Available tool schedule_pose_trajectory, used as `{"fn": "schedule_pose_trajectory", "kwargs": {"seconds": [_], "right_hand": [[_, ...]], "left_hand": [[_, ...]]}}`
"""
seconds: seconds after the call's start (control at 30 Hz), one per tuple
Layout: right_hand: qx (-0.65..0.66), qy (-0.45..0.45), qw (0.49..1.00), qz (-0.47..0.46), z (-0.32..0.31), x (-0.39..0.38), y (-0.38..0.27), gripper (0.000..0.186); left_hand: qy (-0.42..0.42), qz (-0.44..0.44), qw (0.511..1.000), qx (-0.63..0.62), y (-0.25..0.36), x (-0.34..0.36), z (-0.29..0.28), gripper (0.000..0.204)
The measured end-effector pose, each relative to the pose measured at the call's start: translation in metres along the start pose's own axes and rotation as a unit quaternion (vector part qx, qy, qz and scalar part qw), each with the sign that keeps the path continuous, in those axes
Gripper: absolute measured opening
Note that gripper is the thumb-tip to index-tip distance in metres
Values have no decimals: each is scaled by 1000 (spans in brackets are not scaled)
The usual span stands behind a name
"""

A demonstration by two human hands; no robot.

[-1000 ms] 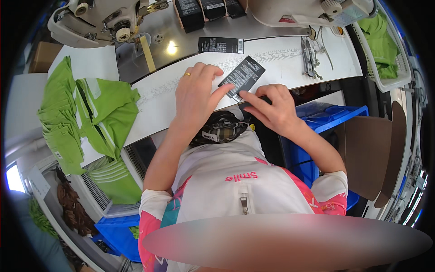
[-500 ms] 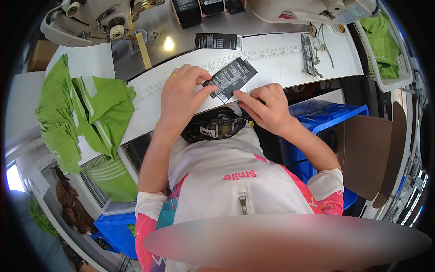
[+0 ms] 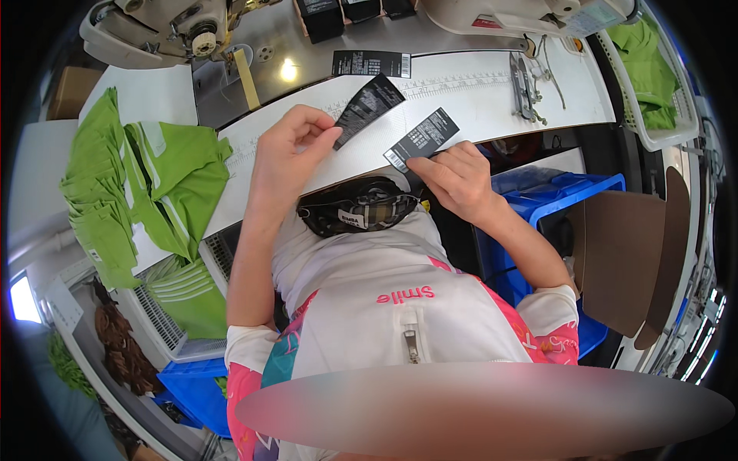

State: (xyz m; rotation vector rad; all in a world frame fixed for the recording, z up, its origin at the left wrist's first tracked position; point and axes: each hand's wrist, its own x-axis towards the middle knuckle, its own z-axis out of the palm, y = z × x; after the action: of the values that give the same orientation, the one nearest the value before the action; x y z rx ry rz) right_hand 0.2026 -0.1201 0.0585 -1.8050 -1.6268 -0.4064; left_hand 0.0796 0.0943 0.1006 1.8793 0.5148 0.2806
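My left hand (image 3: 288,157) pinches one end of a black care label (image 3: 370,109) with white print, its far end raised at a slant over the white work table. A second black care label (image 3: 425,137) is at the fingertips of my right hand (image 3: 460,183). Those fingers are curled closed on its near end, close to the table's front edge. Beyond both hands, a third black label (image 3: 372,64) lies flat along the back of the white surface (image 3: 469,84), which has ruler markings.
Sewing machine heads (image 3: 157,34) stand at the back left and back right (image 3: 507,19). Stacks of black labels (image 3: 321,19) sit at the back. Metal thread snips (image 3: 521,88) lie at right. Green garments (image 3: 181,177) hang over the left edge. A blue bin (image 3: 553,192) stands below right.
The two labels that overlapped between my hands are now apart. My left hand has moved left and lifted one; the other stays with my right hand, slightly further right.
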Motion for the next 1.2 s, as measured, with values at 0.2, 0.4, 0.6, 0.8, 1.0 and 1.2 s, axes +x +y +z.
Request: {"fn": "schedule_pose_trajectory", "kwargs": {"seconds": [0.2,0.4,0.6,0.8,1.0,1.2], "right_hand": [[104,-14,993,62,-16,-11,-2,20],[243,-15,917,314,-16,-26,-12,15],[438,67,769,460,-14,-22,-21,43],[445,60,769,455,-20,-12,-31,44],[461,54,764,448,-15,-5,-40,43],[494,41,790,361,-6,9,-58,47]], "left_hand": [[-20,4,996,-84,-4,-10,-16,13],[-5,21,976,-216,5,-15,-3,30],[15,-21,962,-271,-4,-12,4,37],[16,-37,966,-255,-5,-12,3,20],[-39,-14,972,-230,-10,-14,-12,19],[-54,22,980,-189,-20,-17,-24,18]]}}
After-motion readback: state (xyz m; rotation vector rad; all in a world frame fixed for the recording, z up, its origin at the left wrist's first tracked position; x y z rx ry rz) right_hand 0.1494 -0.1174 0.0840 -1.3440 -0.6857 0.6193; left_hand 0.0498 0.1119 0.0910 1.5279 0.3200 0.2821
